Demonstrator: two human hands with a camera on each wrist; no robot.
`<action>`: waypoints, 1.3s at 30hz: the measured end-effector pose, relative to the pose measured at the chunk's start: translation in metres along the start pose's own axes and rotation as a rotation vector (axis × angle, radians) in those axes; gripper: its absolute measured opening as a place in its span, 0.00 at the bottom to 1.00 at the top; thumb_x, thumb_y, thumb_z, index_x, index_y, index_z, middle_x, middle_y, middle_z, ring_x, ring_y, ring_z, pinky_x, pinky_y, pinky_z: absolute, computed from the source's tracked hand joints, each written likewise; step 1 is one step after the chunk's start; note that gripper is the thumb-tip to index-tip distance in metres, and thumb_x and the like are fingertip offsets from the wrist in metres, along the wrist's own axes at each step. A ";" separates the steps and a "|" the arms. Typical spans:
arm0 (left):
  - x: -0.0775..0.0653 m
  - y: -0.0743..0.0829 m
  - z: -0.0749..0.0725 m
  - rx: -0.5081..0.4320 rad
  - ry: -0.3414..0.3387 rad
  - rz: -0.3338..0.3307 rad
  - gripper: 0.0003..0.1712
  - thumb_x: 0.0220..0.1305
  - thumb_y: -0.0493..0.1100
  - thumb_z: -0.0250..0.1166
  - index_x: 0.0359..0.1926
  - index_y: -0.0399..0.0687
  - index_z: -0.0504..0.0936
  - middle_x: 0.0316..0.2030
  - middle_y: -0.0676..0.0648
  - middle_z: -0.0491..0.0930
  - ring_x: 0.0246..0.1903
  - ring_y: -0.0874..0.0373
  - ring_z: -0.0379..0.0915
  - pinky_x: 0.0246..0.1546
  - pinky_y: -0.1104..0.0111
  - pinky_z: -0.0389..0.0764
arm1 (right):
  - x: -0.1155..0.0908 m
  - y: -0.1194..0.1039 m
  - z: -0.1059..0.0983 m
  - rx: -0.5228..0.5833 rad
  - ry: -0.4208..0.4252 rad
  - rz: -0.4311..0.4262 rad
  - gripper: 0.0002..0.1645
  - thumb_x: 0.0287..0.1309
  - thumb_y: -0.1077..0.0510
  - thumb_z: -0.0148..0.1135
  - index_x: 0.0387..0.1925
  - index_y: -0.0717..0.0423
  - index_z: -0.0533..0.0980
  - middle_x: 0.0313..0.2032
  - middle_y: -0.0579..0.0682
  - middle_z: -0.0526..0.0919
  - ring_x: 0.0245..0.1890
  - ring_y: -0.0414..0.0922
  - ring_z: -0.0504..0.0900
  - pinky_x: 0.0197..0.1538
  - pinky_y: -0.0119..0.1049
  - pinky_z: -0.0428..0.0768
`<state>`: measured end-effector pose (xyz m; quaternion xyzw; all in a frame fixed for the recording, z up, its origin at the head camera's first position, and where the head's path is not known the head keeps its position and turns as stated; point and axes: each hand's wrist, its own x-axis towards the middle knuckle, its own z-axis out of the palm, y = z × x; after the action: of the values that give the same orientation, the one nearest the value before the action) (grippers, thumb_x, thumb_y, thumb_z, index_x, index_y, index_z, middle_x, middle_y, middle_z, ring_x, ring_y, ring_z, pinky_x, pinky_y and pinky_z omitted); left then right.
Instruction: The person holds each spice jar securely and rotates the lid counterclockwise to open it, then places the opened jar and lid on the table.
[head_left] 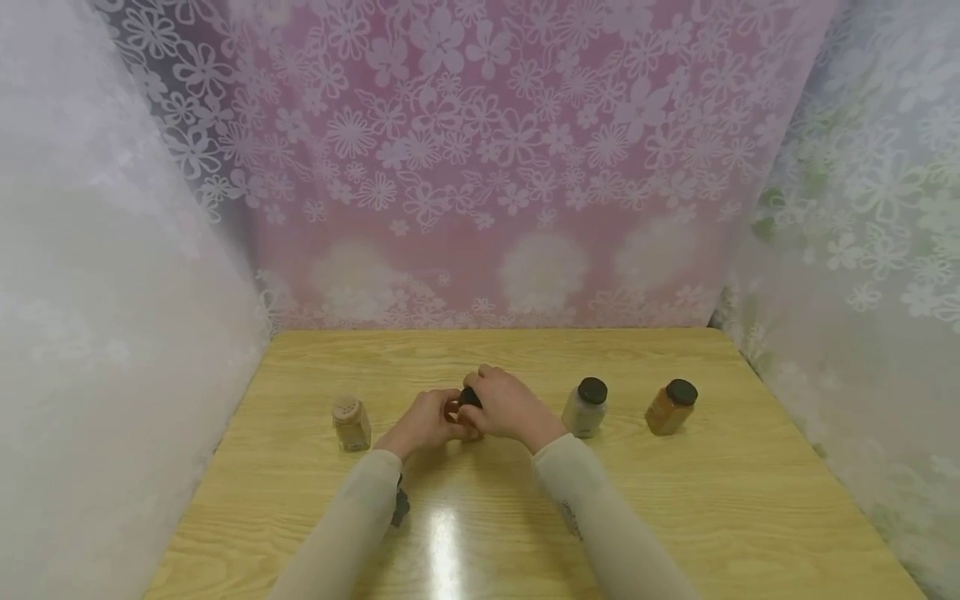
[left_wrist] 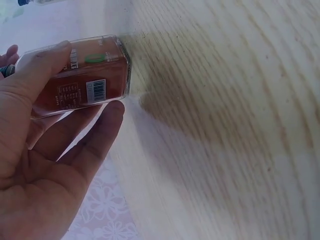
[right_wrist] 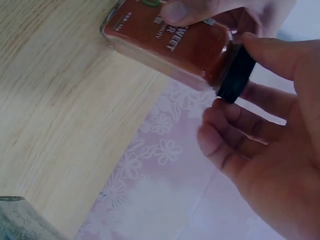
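My left hand point(head_left: 429, 419) holds a square glass spice jar point(left_wrist: 75, 82) of red-brown powder around its sides, near the middle of the table. The jar's base is right at the wooden surface. My right hand point(head_left: 513, 407) pinches the jar's black cap point(right_wrist: 237, 74) between thumb and fingers, and the cap sits at the jar's neck. White lettering with the word "SWEET" shows on the glass in the right wrist view; a barcode label faces the left wrist view. From the head view, both hands hide most of the jar.
A jar with a pale perforated shaker top point(head_left: 351, 423) stands left of my hands. To the right stand a black-capped jar of pale contents point(head_left: 585, 410) and a black-capped jar of orange-brown contents point(head_left: 670, 408). A small dark object point(head_left: 401, 507) shows beside my left sleeve. Flowered curtains surround the table point(head_left: 480, 542).
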<state>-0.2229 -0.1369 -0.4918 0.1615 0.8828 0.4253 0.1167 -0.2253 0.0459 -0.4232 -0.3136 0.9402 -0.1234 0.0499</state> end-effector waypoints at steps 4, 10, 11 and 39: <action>-0.001 -0.001 0.001 -0.012 0.007 0.001 0.24 0.63 0.50 0.79 0.58 0.53 0.85 0.57 0.45 0.87 0.55 0.48 0.84 0.57 0.52 0.86 | -0.002 -0.001 -0.002 0.020 -0.029 -0.029 0.20 0.75 0.53 0.64 0.62 0.57 0.79 0.46 0.54 0.77 0.40 0.48 0.75 0.47 0.44 0.82; -0.002 -0.002 0.002 -0.029 0.017 -0.001 0.30 0.63 0.49 0.78 0.64 0.51 0.82 0.57 0.46 0.86 0.59 0.46 0.83 0.60 0.51 0.84 | -0.004 -0.002 -0.007 0.054 -0.075 -0.039 0.23 0.71 0.62 0.67 0.66 0.52 0.78 0.49 0.52 0.77 0.43 0.48 0.74 0.49 0.45 0.80; -0.002 -0.002 0.002 -0.029 0.016 -0.002 0.30 0.63 0.49 0.78 0.64 0.50 0.82 0.57 0.46 0.86 0.59 0.46 0.82 0.60 0.51 0.84 | -0.004 -0.002 -0.008 0.053 -0.078 -0.034 0.24 0.71 0.62 0.67 0.66 0.51 0.78 0.50 0.52 0.77 0.44 0.49 0.75 0.50 0.46 0.80; -0.003 -0.002 0.001 -0.034 -0.013 0.014 0.22 0.65 0.48 0.77 0.58 0.53 0.84 0.57 0.45 0.87 0.57 0.48 0.84 0.59 0.51 0.85 | -0.002 -0.007 -0.011 -0.016 -0.098 0.023 0.29 0.73 0.54 0.66 0.71 0.55 0.74 0.56 0.58 0.79 0.48 0.51 0.81 0.53 0.47 0.84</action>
<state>-0.2205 -0.1383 -0.4943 0.1683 0.8736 0.4401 0.1221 -0.2212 0.0439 -0.4107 -0.3088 0.9411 -0.0997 0.0946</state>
